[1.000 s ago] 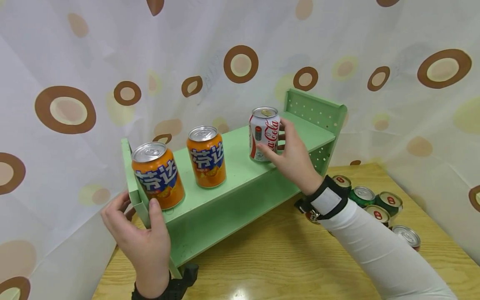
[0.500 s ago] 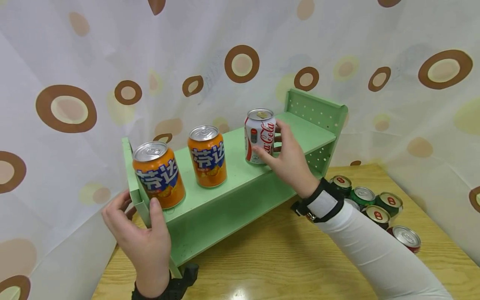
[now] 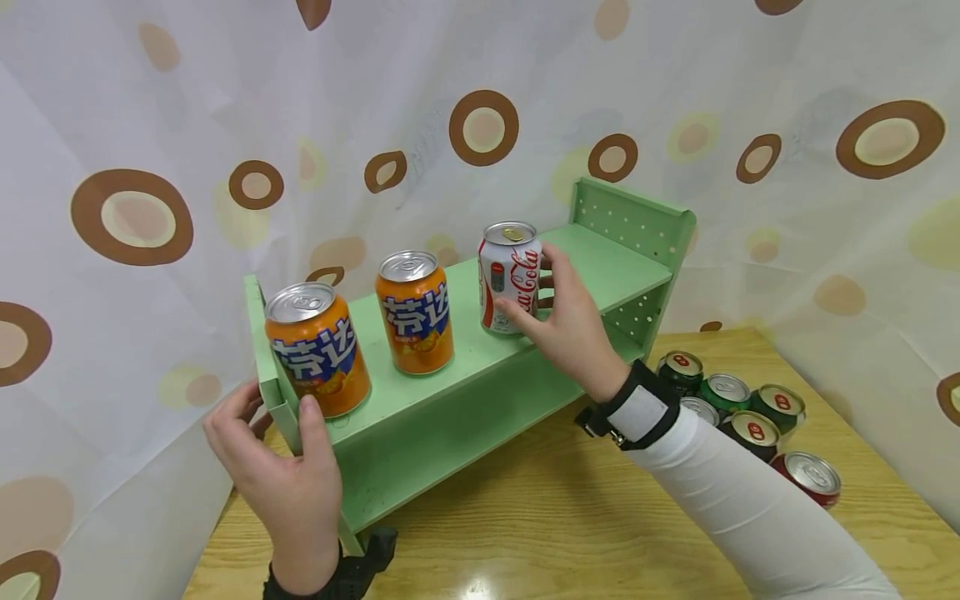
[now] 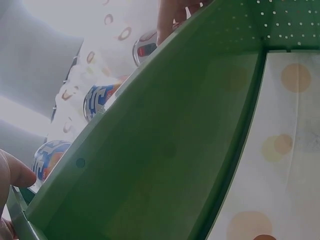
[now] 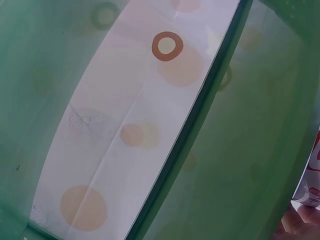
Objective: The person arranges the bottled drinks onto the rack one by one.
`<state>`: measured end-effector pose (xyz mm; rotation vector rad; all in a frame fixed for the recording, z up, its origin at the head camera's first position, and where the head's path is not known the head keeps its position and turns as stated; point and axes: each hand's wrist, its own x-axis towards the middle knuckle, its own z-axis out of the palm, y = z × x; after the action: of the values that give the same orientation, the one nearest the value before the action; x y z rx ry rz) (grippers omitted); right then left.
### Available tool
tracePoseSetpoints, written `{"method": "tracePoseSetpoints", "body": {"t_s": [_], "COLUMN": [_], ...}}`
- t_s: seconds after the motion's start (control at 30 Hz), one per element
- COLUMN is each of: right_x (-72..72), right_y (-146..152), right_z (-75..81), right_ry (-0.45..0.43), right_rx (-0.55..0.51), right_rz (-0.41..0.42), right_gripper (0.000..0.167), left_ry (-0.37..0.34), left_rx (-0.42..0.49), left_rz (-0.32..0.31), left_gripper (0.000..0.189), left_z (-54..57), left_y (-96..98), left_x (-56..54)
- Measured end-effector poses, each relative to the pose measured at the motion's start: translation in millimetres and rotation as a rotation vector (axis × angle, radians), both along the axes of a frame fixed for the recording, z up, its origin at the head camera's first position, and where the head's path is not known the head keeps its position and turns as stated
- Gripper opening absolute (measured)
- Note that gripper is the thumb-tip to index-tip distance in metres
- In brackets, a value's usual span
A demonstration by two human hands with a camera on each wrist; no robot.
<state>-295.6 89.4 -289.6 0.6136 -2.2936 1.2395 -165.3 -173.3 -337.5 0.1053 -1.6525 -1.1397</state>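
My right hand grips a silver-white Coca-Cola can, thumb at its front and fingers around its right side. The can stands upright on the top board of a green two-tier shelf. My left hand holds the shelf's left end panel, with the thumb at the front corner and the other fingers outside, partly hidden. An orange Fanta can stands beside that panel, close to the thumb. Between it and the Coca-Cola can is a second orange Fanta can. The right wrist view shows my fingertips below the Coca-Cola can's edge.
Several cans, including a green-sided can and a dark red can, stand on the wooden table right of the shelf. A perforated end panel closes the shelf's right side. A patterned sheet hangs behind.
My right hand has moved the Coca-Cola can left along the top board, closer to the middle Fanta can. My left hand has stayed on the end panel.
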Motion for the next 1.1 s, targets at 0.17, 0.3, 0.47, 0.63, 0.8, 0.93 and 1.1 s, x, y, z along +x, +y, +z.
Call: {"method": "tracePoseSetpoints", "body": {"t_s": [0.17, 0.3, 0.47, 0.63, 0.8, 0.93, 1.1], "right_x": [1.1, 1.4, 2.4, 3.8, 4.3, 5.0, 5.5], "right_y": [-2.7, -3.6, -4.8, -6.2, -8.4, -9.8, -10.9], "right_z": [-0.4, -1.9, -2.1, -1.6, -2.2, -2.3, -2.0], "right_ry": [0.004, 0.009, 0.002, -0.006, -0.009, -0.007, -0.009], "right_rx": [0.0, -0.003, -0.002, 0.002, 0.003, 0.006, 0.01], "right_rz": [0.009, 0.017, 0.02, 0.022, 0.03, 0.03, 0.032], "right_gripper": [0.082, 0.081, 0.081, 0.081, 0.08, 0.08, 0.081], "left_ry": [-0.004, -0.007, -0.012, -0.01, -0.012, -0.017, -0.017], "left_rx": [-0.002, -0.001, 0.005, 0.003, 0.005, 0.006, 0.001], "left_rz": [0.002, 0.003, 0.002, -0.002, -0.003, -0.003, -0.003], "left_gripper": [0.043, 0.043, 0.043, 0.044, 0.043, 0.043, 0.044], "left_z": [0.0, -0.4, -0.6, -0.2, -0.5, -0.3, 0.1], "left_y": [-0.2, -0.1, -0.3, -0.2, -0.1, 0.0, 0.1], "left_x": [-0.1, 0.2, 0.3, 0.2, 0.4, 0.8, 0.7]}}
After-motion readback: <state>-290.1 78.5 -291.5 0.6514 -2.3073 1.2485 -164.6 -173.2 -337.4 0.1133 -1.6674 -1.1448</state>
